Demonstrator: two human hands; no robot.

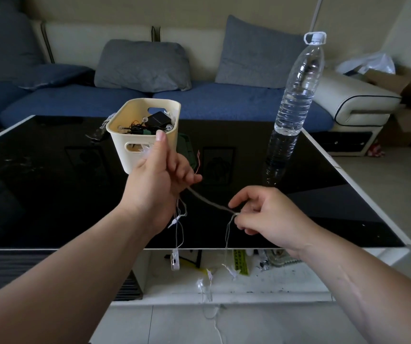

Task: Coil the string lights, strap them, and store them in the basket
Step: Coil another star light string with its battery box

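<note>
A thin pale string of lights [211, 202] stretches between my two hands above the black glass table [50, 182]. My left hand [159, 175] is raised with the thumb up and grips one end of the string. My right hand [261, 212] pinches the string further along. Loose ends with small clear bulbs and a white plastic piece [175, 260] hang down past the table's front edge toward the floor. The cream basket [135, 125] stands just behind my left hand and holds dark wires and a black box.
A tall clear water bottle [296, 95] stands on the table to the right. A thin red wire [197, 162] lies near the basket. A blue sofa with grey cushions [142, 65] is behind. The shelf [273, 276] under the table holds small clutter.
</note>
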